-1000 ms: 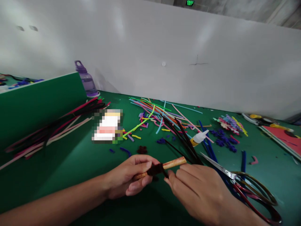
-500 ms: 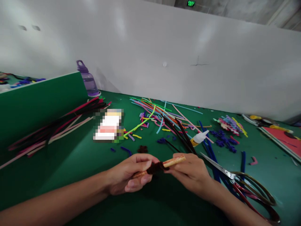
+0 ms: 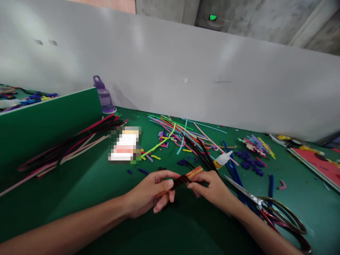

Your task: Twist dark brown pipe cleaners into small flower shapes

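My left hand point(image 3: 152, 189) is closed around one end of a tan, reddish-marked wooden stick point(image 3: 196, 171), thumb on top. Dark brown pipe cleaner point(image 3: 181, 181) is coiled in several turns round the stick's middle. My right hand point(image 3: 212, 186) pinches the brown strand at the coil's right side, with the stick's free end passing just above its fingers. Part of the stick is hidden by my left fingers. Large scissors point(image 3: 256, 200) lie to the right of my right hand, blades part open. A small glue bottle point(image 3: 222, 159) lies just beyond that hand.
Colourful pipe cleaners point(image 3: 170, 124) and cut bits are strewn behind my hands. A long dark and pink bundle point(image 3: 87, 136) lies left, beside a green divider point(image 3: 50, 120). Purple fuzzy pieces point(image 3: 249, 161) and a red sheet point(image 3: 316, 164) are right; a purple bottle point(image 3: 105, 99) stands behind.
The stick has tilted more, its free end higher. My right hand has shifted its grip onto the brown strand, and the turns show more clearly. The view has tipped up slightly.
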